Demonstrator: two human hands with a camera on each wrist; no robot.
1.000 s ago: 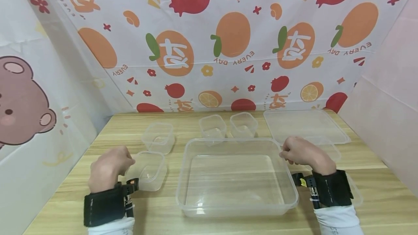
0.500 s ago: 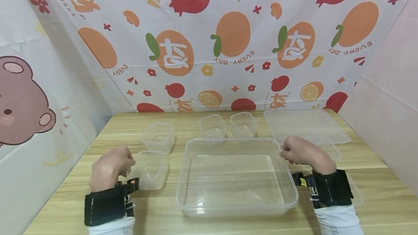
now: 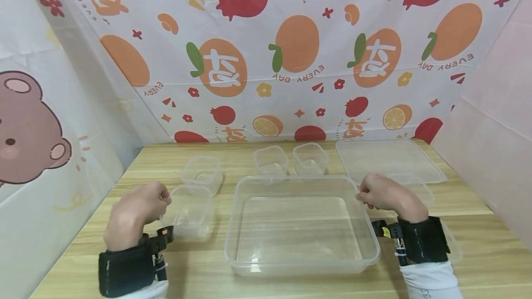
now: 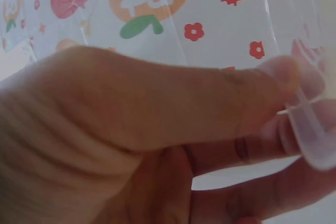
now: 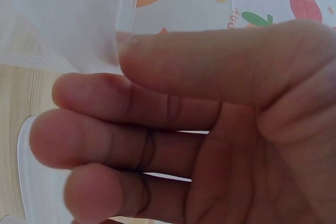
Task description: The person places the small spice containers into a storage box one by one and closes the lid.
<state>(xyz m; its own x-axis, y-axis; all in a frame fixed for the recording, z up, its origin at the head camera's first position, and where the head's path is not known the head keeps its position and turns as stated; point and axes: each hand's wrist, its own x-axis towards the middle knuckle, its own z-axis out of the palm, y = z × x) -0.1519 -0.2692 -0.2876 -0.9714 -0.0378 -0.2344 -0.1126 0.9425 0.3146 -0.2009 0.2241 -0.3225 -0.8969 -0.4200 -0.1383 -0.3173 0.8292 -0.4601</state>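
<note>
My left hand (image 3: 141,209) pinches the left rim of a small clear plastic container (image 3: 193,211) between thumb and fingers. In the left wrist view the thumb (image 4: 210,98) lies over the container's rim (image 4: 310,135). This container is slightly tilted, and its base shows close over the wood. A large clear rectangular container (image 3: 297,225) stands upright in the middle of the table, with nothing in it. At its right rim is my right hand (image 3: 386,195), pinching the edge. From the right wrist, the thumb (image 5: 184,69) presses against the clear wall (image 5: 68,19), with the other fingers curled below.
Another small clear container (image 3: 202,174) stands behind the left hand's one. Two more, a left one (image 3: 271,163) and a right one (image 3: 311,160), stand behind the large container. A large flat lid (image 3: 388,158) lies back right, with smaller lids (image 3: 415,190) partly under my right arm.
My left hand has raised and tilted the small container, its rim now higher and its base shifted. The right hand and the large container have stayed where they were.
</note>
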